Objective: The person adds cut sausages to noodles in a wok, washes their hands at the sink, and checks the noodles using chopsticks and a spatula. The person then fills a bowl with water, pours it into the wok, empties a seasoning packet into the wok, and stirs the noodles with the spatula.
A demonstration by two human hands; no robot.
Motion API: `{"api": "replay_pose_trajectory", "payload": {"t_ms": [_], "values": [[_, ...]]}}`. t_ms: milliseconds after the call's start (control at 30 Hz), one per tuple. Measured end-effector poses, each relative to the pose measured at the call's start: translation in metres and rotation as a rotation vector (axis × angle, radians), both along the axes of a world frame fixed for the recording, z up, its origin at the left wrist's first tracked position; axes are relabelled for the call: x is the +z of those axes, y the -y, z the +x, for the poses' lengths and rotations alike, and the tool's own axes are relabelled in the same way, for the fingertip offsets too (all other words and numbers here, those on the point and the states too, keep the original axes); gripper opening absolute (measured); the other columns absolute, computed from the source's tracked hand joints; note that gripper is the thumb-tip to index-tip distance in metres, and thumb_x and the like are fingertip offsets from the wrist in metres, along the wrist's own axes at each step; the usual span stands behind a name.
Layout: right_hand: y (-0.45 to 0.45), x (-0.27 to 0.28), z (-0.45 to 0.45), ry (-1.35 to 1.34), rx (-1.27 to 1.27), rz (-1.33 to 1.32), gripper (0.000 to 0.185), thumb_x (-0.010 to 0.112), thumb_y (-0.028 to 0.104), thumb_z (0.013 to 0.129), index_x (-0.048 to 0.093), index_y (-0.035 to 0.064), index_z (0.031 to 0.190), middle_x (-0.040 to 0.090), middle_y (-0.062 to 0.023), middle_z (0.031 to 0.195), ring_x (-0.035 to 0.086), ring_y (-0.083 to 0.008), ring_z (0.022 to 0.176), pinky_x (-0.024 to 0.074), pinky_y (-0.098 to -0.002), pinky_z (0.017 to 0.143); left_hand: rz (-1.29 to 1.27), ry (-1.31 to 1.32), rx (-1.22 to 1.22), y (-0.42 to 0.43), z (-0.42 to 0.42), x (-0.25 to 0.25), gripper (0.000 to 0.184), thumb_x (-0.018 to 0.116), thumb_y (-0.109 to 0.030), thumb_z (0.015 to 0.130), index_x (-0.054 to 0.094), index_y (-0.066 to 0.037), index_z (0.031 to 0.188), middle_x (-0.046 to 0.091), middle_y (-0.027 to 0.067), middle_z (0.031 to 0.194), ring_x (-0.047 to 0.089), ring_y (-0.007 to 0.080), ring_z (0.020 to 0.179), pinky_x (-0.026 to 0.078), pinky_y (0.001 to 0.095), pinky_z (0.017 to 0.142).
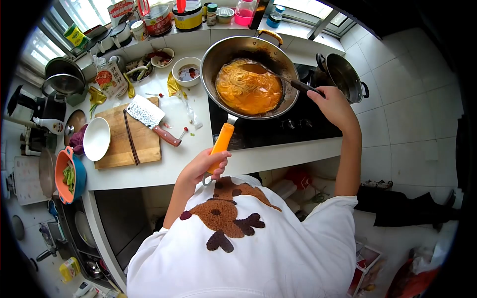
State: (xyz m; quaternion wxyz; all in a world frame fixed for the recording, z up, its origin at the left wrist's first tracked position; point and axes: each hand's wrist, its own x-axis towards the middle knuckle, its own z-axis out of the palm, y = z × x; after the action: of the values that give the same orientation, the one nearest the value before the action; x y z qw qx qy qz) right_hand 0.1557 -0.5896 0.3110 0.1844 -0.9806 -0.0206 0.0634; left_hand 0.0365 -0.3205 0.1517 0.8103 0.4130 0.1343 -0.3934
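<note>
My left hand (205, 166) is closed around the orange handle of a deep metal wok (211, 54), which sits over the black stove (298, 128). Noodles (243, 84) in orange-red broth fill the middle of the wok. In my right hand (334, 102) is the dark handle of a spatula (300, 85). Its head reaches into the wok at the back of the noodles and is partly hidden by broth. The fingers of the right hand are wrapped round the handle's end.
Left of the stove, a cleaver (146, 111) and chopsticks (130, 136) lie on a wooden board (107, 161), beside a white bowl (97, 139). A dark pot (343, 74) stands to the right. A white bowl with sauce (186, 62) is near the wok. Jars and bottles line the sill.
</note>
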Motion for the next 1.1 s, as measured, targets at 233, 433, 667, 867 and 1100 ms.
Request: {"api": "replay_pose_trajectory", "payload": {"t_ms": [233,433,667,867,1100], "values": [[-0.009,-0.029,0.036,0.132,0.023,-0.161,0.04,0.05,0.035,0.082,0.059,-0.0037,0.074,0.058,-0.0229,0.074,0.059,-0.0354,0.072,0.0466,-0.041,0.066,0.008,0.006,-0.001,0.0,0.0,0.001,0.018,0.052,-0.02,0.085,0.048,-0.003,0.092,0.043,-0.0006,0.06,0.037,0.0053,0.041,0.03,0.0188,0.034],[-0.031,-0.059,0.043,0.217,0.107,-0.166,0.036,0.05,0.033,0.082,0.061,-0.0017,0.078,0.06,-0.0215,0.073,0.06,-0.0344,0.072,0.0478,-0.0407,0.066,0.013,0.003,-0.001,0.0,0.0,0.001,0.018,0.053,-0.02,0.085,0.048,-0.004,0.092,0.043,-0.0008,0.06,0.037,0.005,0.041,0.029,0.0185,0.034],[-0.035,-0.044,0.011,0.096,0.224,-0.134,0.032,0.051,0.031,0.083,0.061,0.0002,0.08,0.06,-0.0179,0.069,0.059,-0.0328,0.067,0.0473,-0.0389,0.064,0.043,0.017,-0.016,0.001,0.0,0.003,0.017,0.056,-0.019,0.083,0.049,-0.005,0.091,0.042,-0.0012,0.06,0.037,0.0046,0.041,0.029,0.0182,0.034],[-0.021,-0.01,-0.024,-0.045,0.204,-0.144,0.03,0.053,0.03,0.082,0.06,0.0008,0.081,0.058,-0.0176,0.065,0.057,-0.0327,0.064,0.0455,-0.0377,0.061,0.051,0.007,-0.024,0.001,0.001,0.002,0.017,0.058,-0.018,0.082,0.049,-0.006,0.09,0.042,-0.0017,0.06,0.037,0.0046,0.041,0.029,0.0185,0.034],[-0.002,0.031,-0.073,-0.051,0.104,-0.147,0.026,0.057,0.028,0.08,0.059,0.0017,0.084,0.056,-0.0167,0.064,0.055,-0.0327,0.059,0.041,-0.0371,0.053,0.053,0.006,-0.035,0.001,0.001,0.003,0.017,0.058,-0.018,0.082,0.049,-0.006,0.09,0.042,-0.0016,0.059,0.037,0.0048,0.04,0.029,0.0189,0.034]]}}
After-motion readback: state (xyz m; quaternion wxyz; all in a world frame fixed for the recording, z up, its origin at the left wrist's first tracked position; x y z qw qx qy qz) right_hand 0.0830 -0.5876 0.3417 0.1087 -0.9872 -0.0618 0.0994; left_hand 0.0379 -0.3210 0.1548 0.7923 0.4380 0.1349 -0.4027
